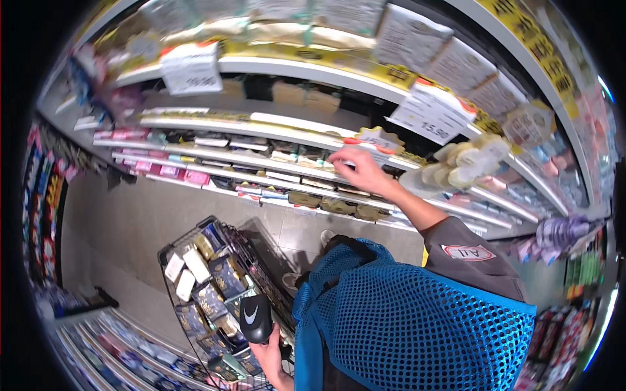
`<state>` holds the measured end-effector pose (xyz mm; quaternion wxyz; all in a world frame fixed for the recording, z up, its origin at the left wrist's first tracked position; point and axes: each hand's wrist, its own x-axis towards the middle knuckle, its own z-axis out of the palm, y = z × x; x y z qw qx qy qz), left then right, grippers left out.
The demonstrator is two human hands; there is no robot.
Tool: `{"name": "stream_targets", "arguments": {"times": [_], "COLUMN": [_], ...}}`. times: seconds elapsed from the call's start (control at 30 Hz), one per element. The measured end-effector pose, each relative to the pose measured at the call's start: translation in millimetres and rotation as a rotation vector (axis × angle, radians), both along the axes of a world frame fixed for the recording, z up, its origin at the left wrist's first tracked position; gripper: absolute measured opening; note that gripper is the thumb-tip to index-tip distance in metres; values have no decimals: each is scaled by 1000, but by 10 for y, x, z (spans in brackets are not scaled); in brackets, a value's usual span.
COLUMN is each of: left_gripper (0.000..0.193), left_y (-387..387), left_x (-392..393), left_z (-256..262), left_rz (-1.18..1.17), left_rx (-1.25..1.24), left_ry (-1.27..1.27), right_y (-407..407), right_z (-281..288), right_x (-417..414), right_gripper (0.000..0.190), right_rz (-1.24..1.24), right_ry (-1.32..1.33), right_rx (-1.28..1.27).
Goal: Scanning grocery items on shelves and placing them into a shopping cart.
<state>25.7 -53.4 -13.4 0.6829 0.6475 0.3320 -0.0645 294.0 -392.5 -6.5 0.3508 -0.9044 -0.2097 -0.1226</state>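
My left hand [272, 349] holds a black handheld barcode scanner [256, 318] over a black wire shopping cart [168, 288]. Dark patterned packages [227, 276] and white boxes [196, 263] fill the cart. Reaching out over the shelf fronts, my right hand [359, 168] has its fingers curled beside a yellow-edged promotional tag [374, 139]; whether it touches the tag or holds anything cannot be told. A larger white price sign [433, 111] hangs to the right of that hand.
Long white shelves [298, 129] of packaged goods curve ahead. Clear plastic hanging packs [457, 161] stick out at right. Another price sign [191, 68] hangs at upper left. More shelves [122, 357] stand behind the cart at lower left, with grey tiled floor [117, 220] between.
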Motion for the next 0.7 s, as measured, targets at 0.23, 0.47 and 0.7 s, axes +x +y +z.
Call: {"name": "stream_targets", "arguments": {"times": [0.23, 0.47, 0.7], "left_gripper": [24, 30, 25], "left_y": [-448, -653, -701], "left_x": [509, 731, 640], "left_z": [161, 335, 375], "left_rz": [-264, -458, -434], "left_rx": [56, 178, 190], "left_ry": [-13, -59, -50], "right_y": [-1244, -1682, -1782], "right_z": [35, -253, -434], "right_x": [-19, 341, 79], "right_gripper": [25, 24, 22], "right_rz": [-478, -652, -745], "right_ry": [-133, 122, 216], "right_rx": [-258, -262, -120]}}
